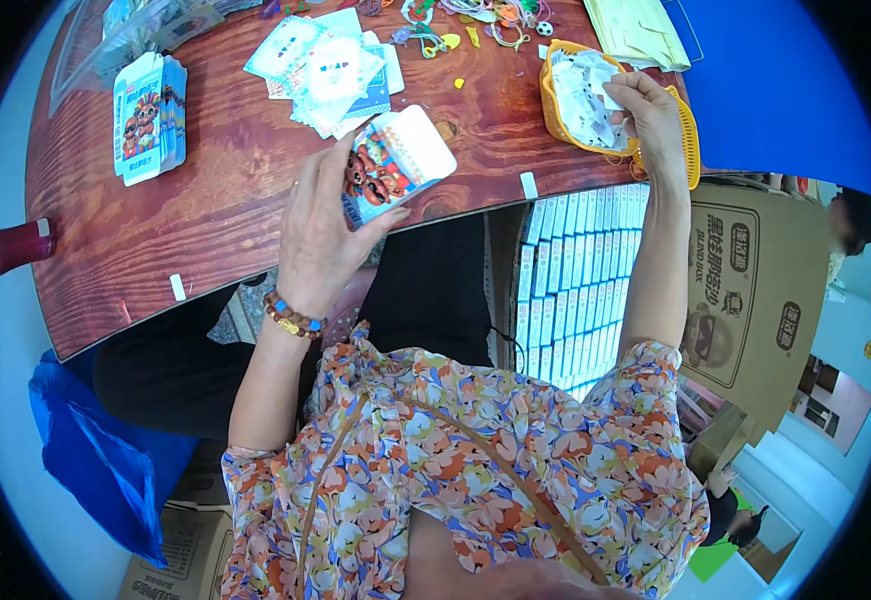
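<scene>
My left hand (317, 225) is closed around a small printed carton (380, 180) with cartoon figures on its side, tilted above the front part of the table. A pale flap or open end of it faces away from me. At the right, my right hand (652, 118) reaches over a yellow plastic basket (552, 112) filled with small white packets (585, 110). Its thumb and fingers pinch a small white packet (615, 97). Beyond the carton lies a loose pile of patterned cards (335, 75). A stack of flat printed cartons (150, 120) lies at the left.
Colourful keyrings and cords (500, 20) lie along the back, near a stack of yellowish paper (635, 35). A dark red jar (17, 248) is at the left edge. Below the table's right side, a large cardboard box (520, 200) holds rows of small cartons (580, 280).
</scene>
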`<state>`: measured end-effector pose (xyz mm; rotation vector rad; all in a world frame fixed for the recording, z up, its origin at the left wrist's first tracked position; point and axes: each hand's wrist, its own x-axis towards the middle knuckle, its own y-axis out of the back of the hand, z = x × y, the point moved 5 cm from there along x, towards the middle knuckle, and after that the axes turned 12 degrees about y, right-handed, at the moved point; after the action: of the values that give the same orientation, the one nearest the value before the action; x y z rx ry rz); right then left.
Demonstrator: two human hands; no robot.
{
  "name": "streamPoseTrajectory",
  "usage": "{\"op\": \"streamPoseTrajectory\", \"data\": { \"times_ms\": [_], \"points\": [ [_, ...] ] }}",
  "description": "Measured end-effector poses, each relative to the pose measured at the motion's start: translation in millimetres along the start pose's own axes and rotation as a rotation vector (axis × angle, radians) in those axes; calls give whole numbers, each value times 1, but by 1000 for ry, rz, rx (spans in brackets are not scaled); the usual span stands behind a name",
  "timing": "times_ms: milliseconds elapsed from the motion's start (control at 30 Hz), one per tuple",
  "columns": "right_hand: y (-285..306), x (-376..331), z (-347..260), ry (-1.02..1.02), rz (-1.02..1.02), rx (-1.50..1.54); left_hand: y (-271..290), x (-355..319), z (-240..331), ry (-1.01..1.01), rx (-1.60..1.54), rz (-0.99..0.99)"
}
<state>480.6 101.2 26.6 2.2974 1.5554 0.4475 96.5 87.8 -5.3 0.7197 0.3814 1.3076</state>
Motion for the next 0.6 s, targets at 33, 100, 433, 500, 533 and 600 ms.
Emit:
{"op": "streamPoseTrajectory", "data": {
  "times_ms": [33, 100, 433, 500, 533, 600],
  "points": [
    [-1, -3, -5, 24, -1, 26, -3, 2, 5, -15, 12, -16],
    [-24, -19, -34, 64, -113, 102, -7, 4, 13, -33, 15, -44],
    [-143, -63, -106, 331, -639, -204, -21, 4, 26, -111, 69, 15],
    [-145, -66, -109, 417, -562, -132, -21, 4, 20, -68, -6, 25],
    [-144, -68, -111, 419, -567, -132, -19, 3, 18, -64, -5, 29],
    [-135, -72, -112, 326, -518, -105, -17, 4, 18, -68, -42, 43]
  ]
}}
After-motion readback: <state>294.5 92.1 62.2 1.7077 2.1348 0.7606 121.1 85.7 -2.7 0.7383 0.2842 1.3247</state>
